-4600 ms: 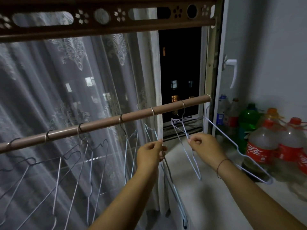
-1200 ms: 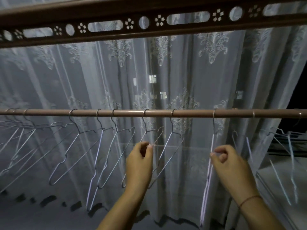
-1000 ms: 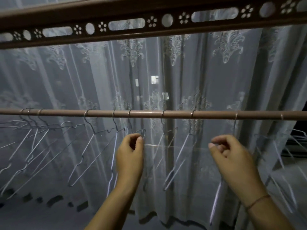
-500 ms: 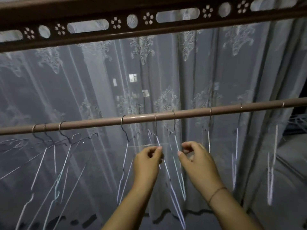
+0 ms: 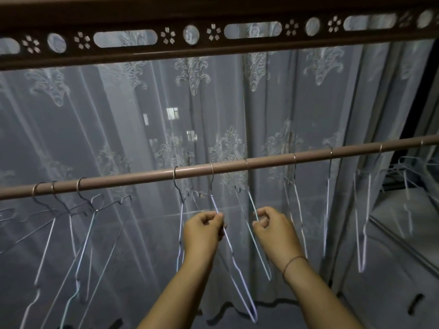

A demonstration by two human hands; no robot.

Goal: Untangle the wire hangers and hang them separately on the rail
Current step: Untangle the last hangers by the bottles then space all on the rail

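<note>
A brown rail (image 5: 273, 160) crosses the view, rising to the right, with several thin wire hangers hooked on it. My left hand (image 5: 203, 230) pinches the shoulder wire of one pale hanger (image 5: 234, 264) hooked near the rail's middle. My right hand (image 5: 273, 227) pinches the wire of the neighbouring hanger (image 5: 261, 257) just to its right. Both hands sit below the rail, a hand's width apart. Three darker hangers (image 5: 78, 210) hang bunched close together at the left. More hangers (image 5: 361, 222) hang spaced out at the right.
A sheer patterned curtain (image 5: 237, 103) hangs right behind the rail. A dark perforated bar (image 5: 213, 43) runs overhead. A pale ledge (image 5: 403, 233) lies at lower right.
The view has swung from the bottles and ledge at the rail's right end to its middle. My hands have let go of earlier hangers, come closer together and now each pinch a neighbouring hanger.
</note>
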